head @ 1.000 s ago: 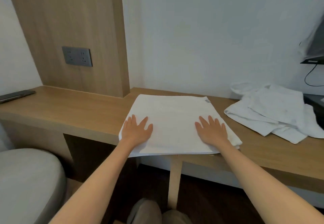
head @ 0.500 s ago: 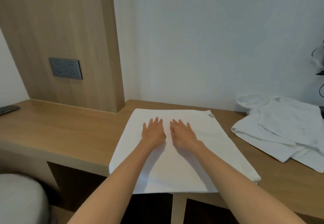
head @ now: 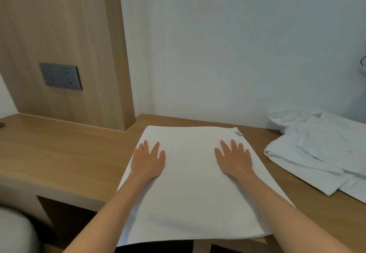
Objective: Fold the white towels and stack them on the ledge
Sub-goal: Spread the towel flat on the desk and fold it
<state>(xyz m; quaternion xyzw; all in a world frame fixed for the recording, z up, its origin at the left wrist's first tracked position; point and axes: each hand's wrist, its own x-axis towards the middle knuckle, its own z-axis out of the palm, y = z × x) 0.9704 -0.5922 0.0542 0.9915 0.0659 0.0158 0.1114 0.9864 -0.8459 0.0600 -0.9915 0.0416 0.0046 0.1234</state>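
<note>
I see the heap of loose towels (head: 320, 153) only in part, cut by the right edge, so I cannot count them; the tag (head: 238, 133) on the folded towel (head: 190, 193) is too small for me to read; a dark sliver (head: 1, 124) at the left edge and a blurred grey shape (head: 15, 233) bottom left I cannot identify; a thin black cable (head: 362, 62) is clipped on the right.

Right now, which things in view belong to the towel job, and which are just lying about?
Job: flat white towel under both palms; left hand; right hand; crumpled white towels, right; wooden ledge.
Lying about: grey socket plate on the wood panel; blurred grey rounded shape, lower left.
</note>
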